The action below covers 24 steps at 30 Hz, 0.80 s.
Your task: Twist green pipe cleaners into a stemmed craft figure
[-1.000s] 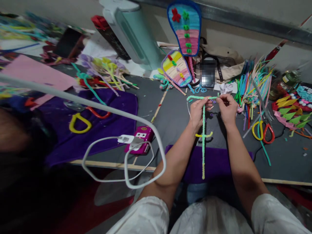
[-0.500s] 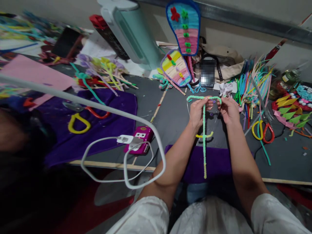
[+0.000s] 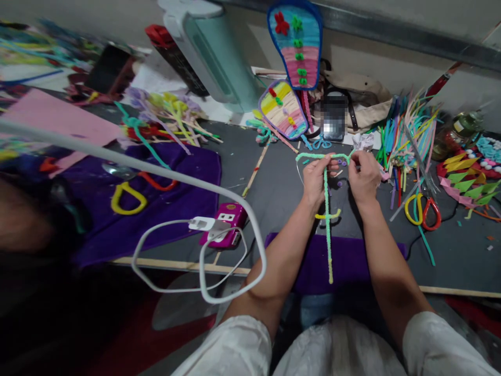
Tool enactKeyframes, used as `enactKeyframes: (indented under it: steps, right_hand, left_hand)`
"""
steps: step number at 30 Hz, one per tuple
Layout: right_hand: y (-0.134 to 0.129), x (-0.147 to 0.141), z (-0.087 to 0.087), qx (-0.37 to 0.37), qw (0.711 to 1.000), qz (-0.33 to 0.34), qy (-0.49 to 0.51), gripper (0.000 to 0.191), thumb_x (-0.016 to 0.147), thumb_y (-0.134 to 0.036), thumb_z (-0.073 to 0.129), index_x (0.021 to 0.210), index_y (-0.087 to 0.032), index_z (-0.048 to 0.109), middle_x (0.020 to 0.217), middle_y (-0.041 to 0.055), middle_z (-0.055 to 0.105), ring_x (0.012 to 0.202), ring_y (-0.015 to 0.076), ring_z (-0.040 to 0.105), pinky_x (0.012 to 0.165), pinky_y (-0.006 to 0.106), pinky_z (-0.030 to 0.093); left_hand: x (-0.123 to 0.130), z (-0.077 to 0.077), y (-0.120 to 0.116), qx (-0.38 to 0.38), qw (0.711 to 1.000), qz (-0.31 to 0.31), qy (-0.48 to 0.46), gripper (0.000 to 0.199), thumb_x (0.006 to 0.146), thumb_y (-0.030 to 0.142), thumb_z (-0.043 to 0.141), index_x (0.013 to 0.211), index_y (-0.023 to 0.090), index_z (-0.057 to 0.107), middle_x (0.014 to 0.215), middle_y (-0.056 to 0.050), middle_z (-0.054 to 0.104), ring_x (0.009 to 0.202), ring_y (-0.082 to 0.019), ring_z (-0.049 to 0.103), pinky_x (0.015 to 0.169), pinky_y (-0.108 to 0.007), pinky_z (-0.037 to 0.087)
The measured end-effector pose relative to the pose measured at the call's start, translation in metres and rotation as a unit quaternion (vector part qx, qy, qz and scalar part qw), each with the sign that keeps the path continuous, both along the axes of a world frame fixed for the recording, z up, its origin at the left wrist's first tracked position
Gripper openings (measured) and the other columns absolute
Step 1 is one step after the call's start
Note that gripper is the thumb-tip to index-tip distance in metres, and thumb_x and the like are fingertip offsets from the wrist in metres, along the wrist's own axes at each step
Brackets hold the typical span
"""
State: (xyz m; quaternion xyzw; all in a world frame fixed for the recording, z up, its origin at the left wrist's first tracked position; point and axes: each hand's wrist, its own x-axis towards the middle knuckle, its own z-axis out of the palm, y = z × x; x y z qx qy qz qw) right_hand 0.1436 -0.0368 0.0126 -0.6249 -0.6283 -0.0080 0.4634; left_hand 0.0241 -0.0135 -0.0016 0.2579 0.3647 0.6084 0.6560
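Note:
A light green fuzzy wire shape [image 3: 327,209] hangs like a T, its long stem pointing toward me and ending in yellow. My left hand [image 3: 316,177] pinches it where the stem meets the crossbar. At the right end of the crossbar, my right hand [image 3: 363,175] has its thumb and fingers closed on the green wire. Below the hands, a short yellow wire piece [image 3: 334,214] lies behind the stem. Small purple rings [image 3: 340,184] rest on the dark table between the hands.
A white cable [image 3: 235,196] arches across the left, above a magenta power adapter [image 3: 225,225]. Yellow-and-red scissors [image 3: 414,210] and bundled wires [image 3: 415,136] are at the right. A teal pitcher [image 3: 230,57] stands behind. Another person's blurred hand [image 3: 19,219] shows far left.
My right hand has turned and shifted slightly left, its fingers now closed at the crossbar's end. The crossbar's left end has moved slightly left, and its right end looks straighter.

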Motion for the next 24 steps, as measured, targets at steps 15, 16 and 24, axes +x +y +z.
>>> enactKeyframes:
  steps: [15, 16, 24]
  right_hand:
    - [0.003, 0.000, -0.011, 0.010, 0.995, -0.004, -0.097, 0.022, 0.097, -0.028, 0.048, 0.103, -0.021, 0.067, 0.099, 0.0100, 0.067, 0.098, 0.0236, 0.059, 0.089, 0.037, 0.046]
    - [0.003, 0.000, -0.011, 0.010, 0.995, -0.004, -0.096, 0.022, 0.097, -0.028, 0.047, 0.104, -0.022, 0.067, 0.099, 0.0099, 0.067, 0.098, 0.0235, 0.059, 0.089, 0.037, 0.046]
    - [-0.001, -0.001, -0.005, -0.007, 0.994, -0.005, -0.111, 0.021, 0.093, -0.024, 0.051, 0.101, -0.021, 0.070, 0.102, 0.0116, 0.061, 0.100, 0.0255, 0.054, 0.089, 0.039, 0.045]
  left_hand:
    - [0.001, -0.003, 0.001, 0.016, 1.000, 0.001, 0.017, 0.021, 0.075, 0.035, 0.079, 0.081, 0.016, 0.076, 0.072, -0.005, 0.073, 0.065, -0.012, 0.068, 0.056, -0.019, 0.051]
    - [0.001, -0.003, 0.001, 0.014, 1.000, 0.000, 0.022, 0.021, 0.075, 0.036, 0.079, 0.082, 0.016, 0.076, 0.072, -0.005, 0.074, 0.065, -0.012, 0.069, 0.056, -0.019, 0.051]
    - [0.002, -0.004, 0.000, 0.021, 1.000, -0.005, 0.011, 0.021, 0.074, 0.034, 0.079, 0.081, 0.015, 0.076, 0.074, -0.007, 0.074, 0.064, -0.012, 0.068, 0.057, -0.020, 0.052]
